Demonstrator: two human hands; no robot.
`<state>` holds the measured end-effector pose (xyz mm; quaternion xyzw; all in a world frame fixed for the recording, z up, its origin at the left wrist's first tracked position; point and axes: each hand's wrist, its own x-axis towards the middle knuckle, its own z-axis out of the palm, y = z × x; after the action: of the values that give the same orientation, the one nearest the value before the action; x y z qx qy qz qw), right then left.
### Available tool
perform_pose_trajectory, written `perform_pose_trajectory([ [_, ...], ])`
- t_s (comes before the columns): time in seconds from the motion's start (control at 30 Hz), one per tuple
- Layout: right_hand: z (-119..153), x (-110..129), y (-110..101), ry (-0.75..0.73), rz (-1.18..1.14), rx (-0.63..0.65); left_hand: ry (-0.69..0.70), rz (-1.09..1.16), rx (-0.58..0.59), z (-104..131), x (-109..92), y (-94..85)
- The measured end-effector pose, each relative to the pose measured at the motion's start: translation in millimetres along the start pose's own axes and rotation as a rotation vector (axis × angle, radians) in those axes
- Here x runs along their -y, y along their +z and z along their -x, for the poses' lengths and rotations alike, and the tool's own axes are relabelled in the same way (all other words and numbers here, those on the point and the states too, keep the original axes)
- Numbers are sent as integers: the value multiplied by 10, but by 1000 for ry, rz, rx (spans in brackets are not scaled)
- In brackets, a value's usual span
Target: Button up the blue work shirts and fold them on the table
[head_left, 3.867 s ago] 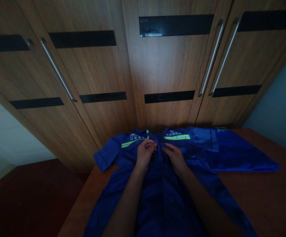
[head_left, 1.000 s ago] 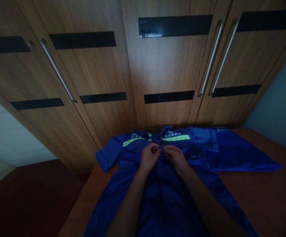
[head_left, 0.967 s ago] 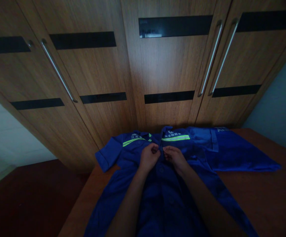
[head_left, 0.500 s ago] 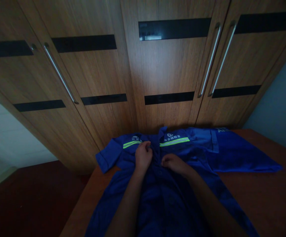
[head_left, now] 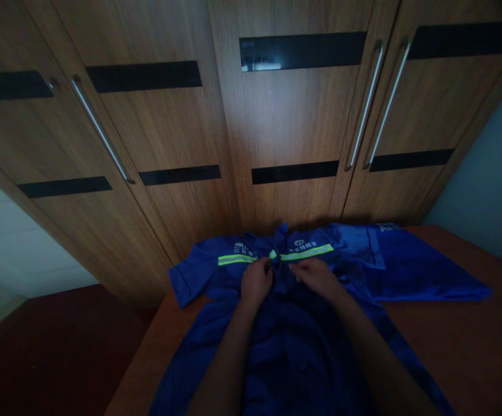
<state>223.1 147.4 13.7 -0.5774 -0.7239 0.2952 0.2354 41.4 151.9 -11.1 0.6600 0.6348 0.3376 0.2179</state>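
Note:
A blue short-sleeved work shirt (head_left: 216, 323) lies face up on the reddish-brown table (head_left: 142, 358), its collar toward the wardrobe. Yellow-green reflective stripes and white lettering cross its chest. My left hand (head_left: 257, 282) is closed on the shirt's front edge near the middle of the chest, at the stripe. Just to the right, my right hand (head_left: 315, 276) pinches the other side of the front, fingertips pressed together. A small gap lies between the hands. Dim light hides the buttons and what exactly each fingertip grips.
Another folded blue cloth item (head_left: 428, 271) with white lettering lies at the right, partly under the shirt's sleeve. Behind the table stands a wooden wardrobe (head_left: 294, 115) with metal handles. Dark red floor (head_left: 60, 341) shows at the left.
Both hands have moved up the shirt front toward the collar, the right one closer to the chest stripe. The fabric between them has been drawn up, and the stripe's two halves are nearer together.

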Motion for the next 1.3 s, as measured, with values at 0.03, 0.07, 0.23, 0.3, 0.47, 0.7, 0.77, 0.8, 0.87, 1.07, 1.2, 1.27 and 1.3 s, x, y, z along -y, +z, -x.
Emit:
perform_pose_trajectory([
  [0.03, -25, 26, 33, 13, 8, -158, -10, 40, -3, -21, 6, 20],
  [0.07, -51, 51, 89, 3, -5, -289, -22, 87, -2, -46, 11, 42],
  [0.23, -178, 76, 512, -115, -268, -383, -127, 377, 51, -139, 21, 144],
  [0.3, -211, 32, 613, -46, -398, -322, -171, 475, 52, -139, 20, 175],
  [0.47, -227, -56, 623, -77, -570, -202, -237, 618, 17, -115, 40, 233],
  [0.7, -178, -14, 612, -98, -733, -139, -304, 826, 17, -112, 32, 184],
  [0.77, -155, 18, 604, -100, -787, -123, -337, 893, 36, -114, 28, 148],
  [0.8, -144, 36, 596, -103, -823, -112, -353, 922, 42, -115, 27, 133],
  [0.87, -122, 71, 574, -110, -889, -86, -374, 967, 44, -116, 23, 115],
  [1.07, -82, 104, 520, -33, -980, -103, -342, 1028, 16, -102, -34, 104],
  [1.2, -63, 122, 478, -28, -1065, -132, -303, 1042, -58, -101, -106, 39],
  [1.27, -47, 154, 433, -29, -1097, -187, -286, 1053, -111, -101, -137, -27],
  [1.3, -37, 173, 405, -33, -1111, -223, -277, 1062, -142, -100, -153, -66],
])
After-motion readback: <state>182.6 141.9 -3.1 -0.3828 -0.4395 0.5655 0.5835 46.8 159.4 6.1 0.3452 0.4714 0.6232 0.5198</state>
